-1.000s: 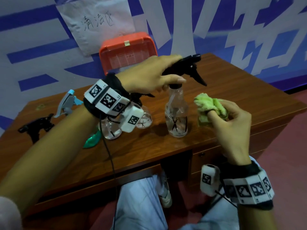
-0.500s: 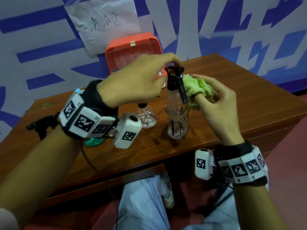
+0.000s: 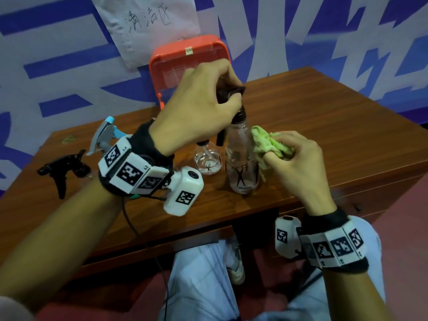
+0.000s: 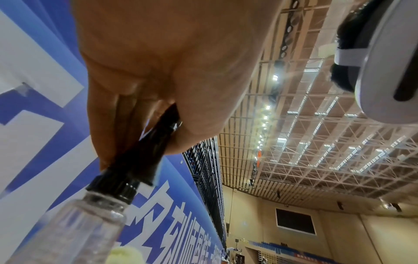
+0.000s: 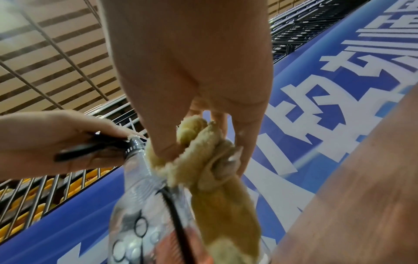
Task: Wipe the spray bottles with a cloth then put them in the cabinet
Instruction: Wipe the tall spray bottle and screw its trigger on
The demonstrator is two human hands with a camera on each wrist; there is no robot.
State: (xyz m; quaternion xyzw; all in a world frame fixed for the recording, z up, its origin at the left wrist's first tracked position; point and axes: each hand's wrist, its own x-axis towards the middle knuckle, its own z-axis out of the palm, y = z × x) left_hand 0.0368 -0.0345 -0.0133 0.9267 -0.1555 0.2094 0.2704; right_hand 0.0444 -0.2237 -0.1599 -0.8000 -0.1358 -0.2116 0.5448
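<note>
The left hand [image 3: 199, 105] is gripping the black trigger head of a clear spray bottle [image 3: 242, 167] standing on the bench [image 3: 324, 126], while the right hand [image 3: 298, 163] is pressing a green cloth [image 3: 266, 142] against its side.

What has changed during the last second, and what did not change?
The right hand brought the green cloth from beside the clear spray bottle up to its neck, then down onto its side, where it presses now. The left hand turned the black spray head, so its nozzle no longer points right. The bottle stayed standing on the wooden table, held by the same hand; the other bottles did not move.
</note>
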